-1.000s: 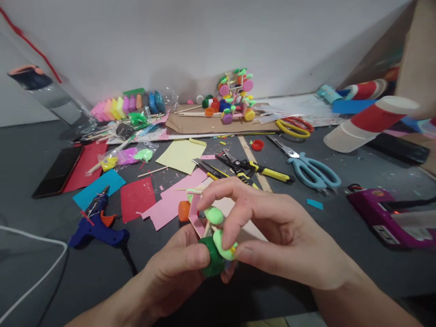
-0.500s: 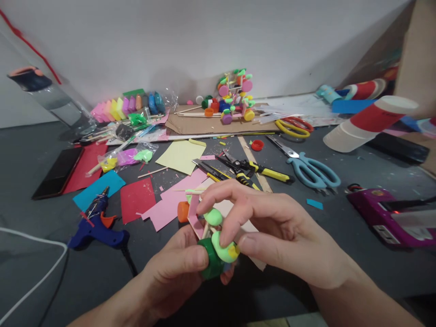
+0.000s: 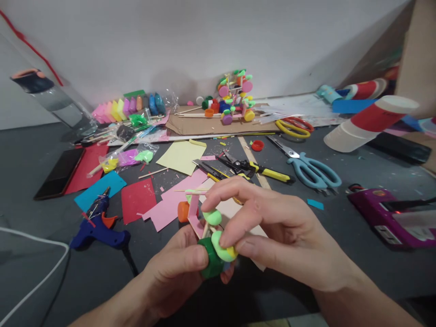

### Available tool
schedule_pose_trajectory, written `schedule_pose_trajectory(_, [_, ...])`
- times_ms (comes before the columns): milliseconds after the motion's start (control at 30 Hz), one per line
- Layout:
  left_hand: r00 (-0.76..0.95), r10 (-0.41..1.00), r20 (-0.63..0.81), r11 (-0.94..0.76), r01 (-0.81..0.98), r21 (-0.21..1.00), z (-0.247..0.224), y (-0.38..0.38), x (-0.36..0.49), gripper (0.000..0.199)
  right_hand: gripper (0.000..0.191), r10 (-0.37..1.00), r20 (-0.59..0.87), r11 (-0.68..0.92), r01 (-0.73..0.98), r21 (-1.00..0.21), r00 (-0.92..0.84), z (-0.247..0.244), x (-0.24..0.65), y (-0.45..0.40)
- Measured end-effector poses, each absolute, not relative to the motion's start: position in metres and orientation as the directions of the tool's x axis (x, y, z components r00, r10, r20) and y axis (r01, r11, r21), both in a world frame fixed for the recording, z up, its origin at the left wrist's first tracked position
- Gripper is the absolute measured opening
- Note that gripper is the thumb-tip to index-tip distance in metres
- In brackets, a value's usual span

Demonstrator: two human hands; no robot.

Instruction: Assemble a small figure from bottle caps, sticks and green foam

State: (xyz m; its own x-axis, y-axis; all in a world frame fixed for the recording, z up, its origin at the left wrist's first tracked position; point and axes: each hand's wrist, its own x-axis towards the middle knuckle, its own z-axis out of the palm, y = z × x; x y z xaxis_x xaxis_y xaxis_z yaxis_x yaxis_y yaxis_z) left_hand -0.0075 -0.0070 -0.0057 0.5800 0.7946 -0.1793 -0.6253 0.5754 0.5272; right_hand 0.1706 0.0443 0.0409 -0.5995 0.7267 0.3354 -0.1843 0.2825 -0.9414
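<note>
My left hand grips a small handmade model by its dark green bottle cap, thumb on the cap's near side. The model also has an orange cap, a folded pink paper piece, thin wooden sticks and an upper blob of light green clay. Between the fingertips and thumb of my right hand is a lower lump of light green clay with a yellow spot. My right index finger curls above the upper blob. Part of the model's far side is hidden by my fingers.
A blue glue gun lies at left near a phone. Beyond my hands are pliers, scissors and coloured paper. A similar finished-looking model stands at the back. A purple device sits at right.
My right fingers have shifted slightly on the lower clay lump, the thumb moving a little left. My left hand and the model stay nearly in place.
</note>
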Motion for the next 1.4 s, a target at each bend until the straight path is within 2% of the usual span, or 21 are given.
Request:
schedule_pose_trajectory(133, [0.579,0.795,-0.178,0.573,-0.622,0.534,-0.0050,-0.0076,-0.0074,0.016,0.013,0.723,0.355,0.328,-0.157,-0.931,-0.593,0.0410,0.1727,0.0448])
schedule_pose_trajectory(267, [0.568,0.806,-0.170,0.562,-0.642,0.521,-0.0061,-0.0085,-0.0083,0.023,0.010,0.734,0.361,0.339,-0.151,-0.929,-0.575,0.0402,0.1733,0.0448])
schedule_pose_trajectory(733, [0.569,0.797,-0.201,0.579,-0.628,0.520,-0.0082,-0.0081,-0.0095,0.012,0.009,0.674,0.363,0.372,-0.129,-0.919,-0.643,0.0378,0.1706,0.0432])
schedule_pose_trajectory(1067, [0.571,0.793,-0.213,0.590,-0.634,0.499,-0.0059,-0.0071,-0.0084,0.019,0.009,0.689,0.337,0.303,-0.167,-0.938,-0.642,0.0368,0.1684,0.0425])
schedule_pose_trajectory(1333, [0.576,0.787,-0.221,0.597,-0.623,0.506,-0.0067,-0.0071,-0.0086,0.015,0.008,0.677,0.321,0.286,-0.164,-0.944,-0.663,0.0384,0.1702,0.0443])
schedule_pose_trajectory(1400, [0.576,0.790,-0.210,0.592,-0.626,0.508,-0.0062,-0.0067,-0.0090,0.019,0.015,0.693,0.307,0.251,-0.181,-0.951,-0.652,0.0393,0.1709,0.0440])
